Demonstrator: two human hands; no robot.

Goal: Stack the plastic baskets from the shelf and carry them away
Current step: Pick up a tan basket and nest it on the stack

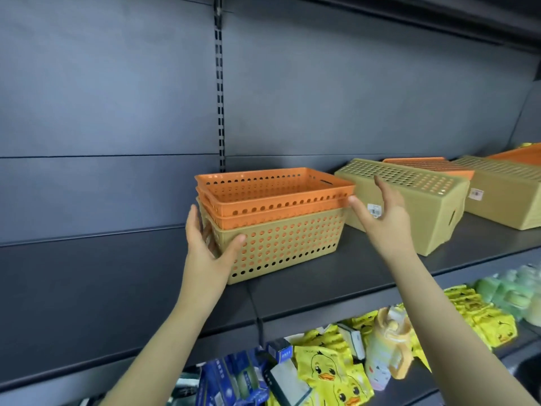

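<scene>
A dark grey shop shelf unit fills the view, its back panel (117, 98) bare and split by a slotted upright (219, 83). The upper shelf (292, 291) carries the baskets; the shelf below holds packaged goods.

On the upper shelf stands a stack of three upright baskets: a tan basket (287, 244) at the bottom with two orange baskets (272, 194) nested inside it, their rims stepping up one above the other. The top orange one is empty. To the right, well apart from the stack, an upturned tan basket (409, 200) lies bottom up, with orange showing through its holes and a small label (373, 209) on its near side. Behind it is an upturned orange basket (424, 165), and further right another upturned tan basket (503, 194) with a label (476, 194).

The left hand (205, 244) grips the left end of the stack, thumb across the front of the tan basket and fingers round its side. The right hand (383, 212) is spread loose with nothing in it, thumb touching or just short of the right rim of the orange baskets, fingers raised in front of the upturned tan basket.

Below lie yellow duck packets (325, 373), blue packs (234, 379), an orange and cream bottle (386, 353) and pale green items (518, 294).
</scene>
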